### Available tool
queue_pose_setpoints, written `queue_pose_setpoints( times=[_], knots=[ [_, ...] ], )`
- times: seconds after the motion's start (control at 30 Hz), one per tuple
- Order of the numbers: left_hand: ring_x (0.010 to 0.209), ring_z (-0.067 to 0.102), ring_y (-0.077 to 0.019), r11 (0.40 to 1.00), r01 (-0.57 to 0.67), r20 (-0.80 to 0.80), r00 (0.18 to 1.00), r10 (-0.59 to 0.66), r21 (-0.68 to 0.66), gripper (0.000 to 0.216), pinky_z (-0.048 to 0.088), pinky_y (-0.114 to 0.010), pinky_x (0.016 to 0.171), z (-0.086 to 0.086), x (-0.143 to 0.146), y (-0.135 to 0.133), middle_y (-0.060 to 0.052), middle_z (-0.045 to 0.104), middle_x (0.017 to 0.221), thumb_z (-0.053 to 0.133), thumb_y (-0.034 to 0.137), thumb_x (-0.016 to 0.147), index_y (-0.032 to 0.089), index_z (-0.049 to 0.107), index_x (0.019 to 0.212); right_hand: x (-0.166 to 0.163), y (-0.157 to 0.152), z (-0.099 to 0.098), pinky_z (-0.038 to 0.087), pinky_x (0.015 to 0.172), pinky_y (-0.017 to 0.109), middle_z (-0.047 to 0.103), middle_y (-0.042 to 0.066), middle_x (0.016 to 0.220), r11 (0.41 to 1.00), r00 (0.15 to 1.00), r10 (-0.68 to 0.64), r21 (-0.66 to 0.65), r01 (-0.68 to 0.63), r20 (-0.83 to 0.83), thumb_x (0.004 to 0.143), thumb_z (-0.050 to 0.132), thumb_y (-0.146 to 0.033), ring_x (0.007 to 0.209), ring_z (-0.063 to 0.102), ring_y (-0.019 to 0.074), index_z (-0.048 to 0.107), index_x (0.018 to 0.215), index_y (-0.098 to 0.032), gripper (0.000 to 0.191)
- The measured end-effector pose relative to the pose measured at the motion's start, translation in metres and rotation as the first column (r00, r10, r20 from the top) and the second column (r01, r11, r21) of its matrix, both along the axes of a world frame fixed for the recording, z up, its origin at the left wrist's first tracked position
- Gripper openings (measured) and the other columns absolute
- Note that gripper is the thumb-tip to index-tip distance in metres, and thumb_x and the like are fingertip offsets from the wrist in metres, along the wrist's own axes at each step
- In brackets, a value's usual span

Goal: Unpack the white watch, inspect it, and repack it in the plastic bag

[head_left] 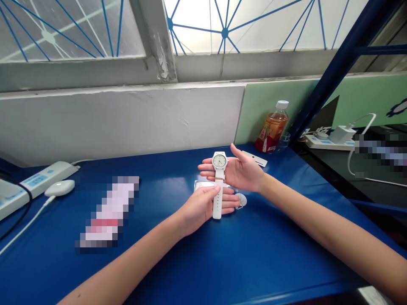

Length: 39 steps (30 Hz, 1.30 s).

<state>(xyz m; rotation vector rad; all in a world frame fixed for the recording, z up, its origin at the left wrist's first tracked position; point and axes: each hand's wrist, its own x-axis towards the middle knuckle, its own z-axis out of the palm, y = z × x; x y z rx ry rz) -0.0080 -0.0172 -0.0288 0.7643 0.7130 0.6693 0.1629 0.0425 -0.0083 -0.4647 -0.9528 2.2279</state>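
Note:
A white wristwatch (219, 173) with a round pale dial stands upright over the blue table (260, 254). My left hand (203, 207) pinches its lower strap between thumb and fingers. My right hand (240, 171) is palm up just behind the watch face, fingers stretched out and apart, with the watch case resting against them. Under my hands lie a clear plastic wrapper (202, 185) and a small round white tag (241, 200) on the table.
A bottle of amber drink (273, 127) stands at the back by a green panel. A white card (256, 159) lies near it. At the left are a power strip (34, 182) and white mouse (59, 187). Another strip with charger (333, 137) sits right.

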Motion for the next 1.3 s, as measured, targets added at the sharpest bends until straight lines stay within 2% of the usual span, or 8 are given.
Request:
queue_pose_setpoints(
  times=[0.13, 0.4, 0.67, 0.83, 1.1, 1.3],
  knots=[
    [0.100, 0.071, -0.0312, 1.000, 0.006, 0.023, 1.000, -0.006, -0.009, 0.031, 0.050, -0.045, 0.096, -0.0009, 0.0005, -0.0006, -0.026, 0.071, 0.110, 0.054, 0.029, 0.098, 0.002, 0.068, 0.106, 0.0002, 0.0005, -0.0027, 0.033, 0.112, 0.045, 0.063, 0.020, 0.132, 1.000, 1.000, 0.020, -0.008, -0.020, -0.022, 0.099, 0.009, -0.061, 0.117, 0.062, 0.0276, 0.061, 0.124, -0.005, 0.080],
    [0.100, 0.071, -0.0304, 0.992, 0.067, 0.128, 0.990, -0.053, -0.104, 0.036, 0.049, -0.046, 0.096, 0.0044, 0.0037, -0.0071, -0.026, 0.069, 0.113, 0.041, 0.028, 0.103, 0.002, 0.065, 0.108, -0.0007, -0.0027, 0.0005, 0.034, 0.112, 0.045, 0.064, 0.021, 0.130, 0.999, 0.999, 0.029, -0.043, -0.031, -0.037, 0.099, 0.010, -0.061, 0.117, 0.063, 0.0278, 0.060, 0.124, -0.003, 0.080],
    [0.098, 0.072, -0.0303, 0.995, 0.014, 0.098, 0.995, -0.004, -0.100, 0.038, 0.051, -0.045, 0.094, 0.0067, 0.0068, -0.0088, -0.027, 0.070, 0.110, 0.037, 0.025, 0.104, 0.000, 0.065, 0.105, -0.0012, -0.0047, -0.0009, 0.030, 0.114, 0.045, 0.063, 0.021, 0.132, 0.997, 0.996, 0.069, -0.014, -0.070, -0.051, 0.100, 0.012, -0.061, 0.124, 0.058, 0.0277, 0.060, 0.124, -0.003, 0.079],
    [0.099, 0.072, -0.0306, 0.995, 0.014, 0.097, 0.995, -0.004, -0.101, 0.036, 0.050, -0.046, 0.096, 0.0043, 0.0071, -0.0093, -0.027, 0.070, 0.110, 0.040, 0.025, 0.103, 0.001, 0.066, 0.106, -0.0012, -0.0051, 0.0000, 0.031, 0.113, 0.047, 0.061, 0.018, 0.135, 0.997, 0.997, 0.076, 0.016, -0.075, -0.016, 0.098, 0.018, -0.063, 0.126, 0.056, 0.0284, 0.061, 0.125, -0.008, 0.075],
    [0.100, 0.071, -0.0314, 0.997, 0.019, 0.106, 0.994, -0.011, -0.080, 0.034, 0.048, -0.048, 0.098, 0.0018, 0.0058, -0.0078, -0.026, 0.070, 0.110, 0.044, 0.028, 0.102, 0.002, 0.066, 0.105, -0.0018, -0.0046, -0.0016, 0.031, 0.113, 0.047, 0.062, 0.019, 0.133, 0.997, 0.996, 0.080, 0.017, -0.080, -0.041, 0.098, 0.019, -0.062, 0.122, 0.059, 0.0288, 0.059, 0.126, -0.007, 0.074],
    [0.102, 0.071, -0.0330, 0.999, -0.006, 0.089, 0.996, 0.009, -0.034, 0.032, 0.049, -0.048, 0.097, 0.0041, 0.0036, -0.0061, -0.026, 0.071, 0.107, 0.051, 0.030, 0.100, 0.003, 0.066, 0.105, -0.0028, -0.0074, 0.0004, 0.031, 0.112, 0.049, 0.063, 0.015, 0.133, 0.998, 0.997, 0.056, 0.012, -0.056, -0.052, 0.099, 0.020, -0.048, 0.120, 0.061, 0.0274, 0.053, 0.134, -0.013, 0.059]
  ],
)
